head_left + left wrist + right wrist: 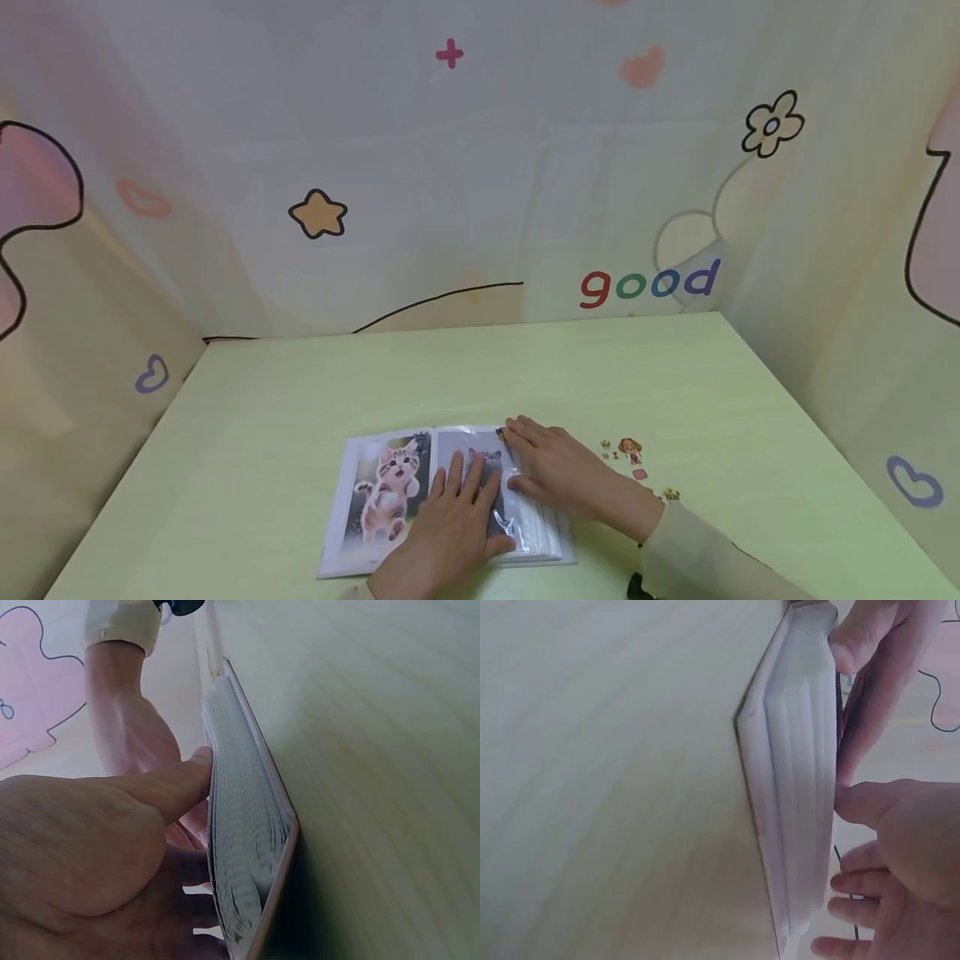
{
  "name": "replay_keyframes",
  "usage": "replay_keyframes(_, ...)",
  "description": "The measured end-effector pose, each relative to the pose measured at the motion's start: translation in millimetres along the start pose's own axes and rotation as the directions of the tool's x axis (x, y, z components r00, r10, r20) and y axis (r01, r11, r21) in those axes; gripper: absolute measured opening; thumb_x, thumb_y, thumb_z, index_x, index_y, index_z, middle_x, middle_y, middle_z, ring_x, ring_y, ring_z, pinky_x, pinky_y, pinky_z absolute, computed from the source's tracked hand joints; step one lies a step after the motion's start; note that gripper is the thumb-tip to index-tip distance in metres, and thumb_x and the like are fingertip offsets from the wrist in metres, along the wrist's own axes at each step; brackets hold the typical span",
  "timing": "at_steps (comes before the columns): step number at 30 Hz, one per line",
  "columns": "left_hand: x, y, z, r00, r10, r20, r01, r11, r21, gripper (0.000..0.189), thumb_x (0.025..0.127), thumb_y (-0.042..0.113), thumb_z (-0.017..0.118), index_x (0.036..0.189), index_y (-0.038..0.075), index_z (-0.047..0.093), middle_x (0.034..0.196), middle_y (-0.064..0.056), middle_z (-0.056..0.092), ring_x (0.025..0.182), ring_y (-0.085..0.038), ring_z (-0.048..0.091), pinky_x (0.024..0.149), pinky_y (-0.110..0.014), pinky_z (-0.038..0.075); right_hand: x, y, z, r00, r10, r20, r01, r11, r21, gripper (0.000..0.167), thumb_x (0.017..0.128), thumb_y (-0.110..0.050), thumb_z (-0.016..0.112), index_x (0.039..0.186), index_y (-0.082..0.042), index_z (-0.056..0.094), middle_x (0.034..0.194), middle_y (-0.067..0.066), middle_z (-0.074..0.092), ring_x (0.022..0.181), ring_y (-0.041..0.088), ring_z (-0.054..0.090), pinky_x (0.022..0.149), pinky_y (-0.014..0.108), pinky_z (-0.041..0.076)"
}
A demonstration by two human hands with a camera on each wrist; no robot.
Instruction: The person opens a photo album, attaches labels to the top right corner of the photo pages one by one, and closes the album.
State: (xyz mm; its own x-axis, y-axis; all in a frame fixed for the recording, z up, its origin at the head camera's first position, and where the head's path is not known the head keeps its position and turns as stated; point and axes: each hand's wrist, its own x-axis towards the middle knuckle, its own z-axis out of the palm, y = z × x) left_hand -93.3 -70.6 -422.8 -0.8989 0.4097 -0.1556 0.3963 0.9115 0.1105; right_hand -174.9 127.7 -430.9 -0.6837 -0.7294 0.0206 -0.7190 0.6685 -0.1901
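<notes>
An open photo album (pixel 333 533) lies on the table, with a kitten picture (pixel 396 479) on its left page. A grey cat picture (pixel 497 512) in a clear sleeve is on the right page, partly covered by the hands. My left hand (pixel 453 525) rests on that page with fingers spread. Near the page's upper right corner, my right hand (pixel 562 468) touches the sleeve with extended fingers. A small dark-and-yellow sticker-like piece (pixel 502 434) shows beside its fingertips. Both wrist views show the album's thick stack of pages (pixel 240 787) from the side.
Small printed figures, among them a girl (pixel 631 451) and a yellow flower cluster (pixel 671 494), lie right of the album, partly behind the right forearm. A black object (pixel 637 587) is at the front edge. Patterned curtains (pixel 480 167) surround the pale green table (pixel 262 400).
</notes>
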Motion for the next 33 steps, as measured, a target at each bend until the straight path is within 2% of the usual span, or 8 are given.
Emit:
replay_keyframes(2,-0.2,0.5,-0.5,1.000,-0.002,0.003,0.002,1.000,0.001,0.084,0.096,0.062,0.059,0.158,0.009,0.043,0.166,-0.019,0.031,0.153,-0.041,0.024,0.119,-0.056,0.029,0.1,-1.2,1.1,1.000,-0.023,0.016,0.023,1.000,-0.006,0.063,0.106,-0.035,0.059,0.153,0.003,0.045,0.161,0.019,0.041,0.149,0.036,0.036,0.112,0.057,0.039)
replay_keyframes(5,-1.1,1.1,-0.9,1.000,-0.003,0.006,0.003,1.000,-0.007,0.084,0.096,0.062,0.060,0.158,0.008,0.043,0.166,-0.019,0.030,0.153,-0.042,0.024,0.119,-0.057,0.029,1.8,-2.1,1.7,0.998,-0.003,0.063,0.003,1.000,-0.010,0.062,0.108,-0.038,0.054,0.155,0.000,0.043,0.163,0.016,0.038,0.151,0.034,0.033,0.113,0.057,0.038)
replay_keyframes(12,-0.2,2.8,-1.8,1.000,-0.001,0.008,0.001,1.000,-0.004,0.084,0.096,0.063,0.058,0.158,0.009,0.042,0.166,-0.019,0.030,0.153,-0.042,0.023,0.119,-0.057,0.028,5.3,1.8,-1.5,0.993,0.069,0.093,-0.063,0.996,-0.058,0.070,0.107,-0.051,0.049,0.157,-0.002,0.042,0.164,0.014,0.037,0.150,0.032,0.035,0.112,0.056,0.040)
replay_keyframes(19,0.2,3.0,-1.1,1.000,-0.001,-0.005,0.001,1.000,0.014,0.084,0.096,0.063,0.058,0.158,0.008,0.043,0.165,-0.019,0.031,0.153,-0.042,0.025,0.119,-0.057,0.029,7.6,3.3,-3.8,0.987,0.129,0.097,-0.124,0.991,-0.052,0.081,0.104,-0.057,0.050,0.156,0.004,0.038,0.164,0.019,0.034,0.151,0.036,0.033,0.114,0.056,0.037)
replay_keyframes(22,0.7,3.0,-1.4,1.000,-0.001,0.000,0.001,1.000,0.012,0.084,0.096,0.063,0.058,0.158,0.008,0.043,0.166,-0.019,0.030,0.153,-0.042,0.025,0.119,-0.057,0.029,6.2,1.9,-2.1,0.992,0.110,0.059,-0.108,0.993,-0.040,0.081,0.104,-0.054,0.054,0.156,0.005,0.038,0.164,0.021,0.034,0.151,0.037,0.031,0.115,0.056,0.036)
replay_keyframes(27,1.3,2.9,-1.7,1.000,0.000,0.011,0.000,1.000,0.005,0.084,0.097,0.063,0.057,0.158,0.008,0.042,0.166,-0.019,0.029,0.153,-0.041,0.023,0.119,-0.057,0.028,2.5,-1.6,0.9,0.999,0.013,0.048,-0.012,1.000,-0.026,0.068,0.107,-0.043,0.054,0.156,0.002,0.041,0.163,0.018,0.036,0.151,0.035,0.032,0.115,0.056,0.037)
replay_keyframes(33,0.5,3.0,0.3,1.000,0.006,-0.016,-0.005,1.000,0.030,0.083,0.096,0.063,0.058,0.157,0.008,0.044,0.165,-0.019,0.033,0.152,-0.042,0.026,0.118,-0.056,0.030,3.7,1.2,-1.3,0.990,0.088,0.111,-0.084,0.995,-0.047,0.074,0.106,-0.054,0.047,0.159,-0.003,0.038,0.166,0.012,0.033,0.152,0.031,0.031,0.114,0.055,0.037)
